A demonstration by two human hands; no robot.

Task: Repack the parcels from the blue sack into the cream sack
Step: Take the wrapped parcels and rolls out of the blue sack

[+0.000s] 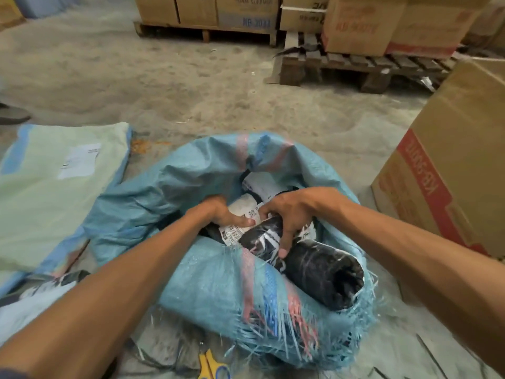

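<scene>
Head view: your left hand (228, 214) and right hand (289, 214) gripped the black plastic-wrapped parcel roll (325, 272); it looked soft, slippery, best held mid-roll.

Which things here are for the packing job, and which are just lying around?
For the job: blue sack, black parcel gripped by left hand and right hand, cream sack.
Just lying about: yellow scissors, cardboard box, wooden pallet.
</scene>
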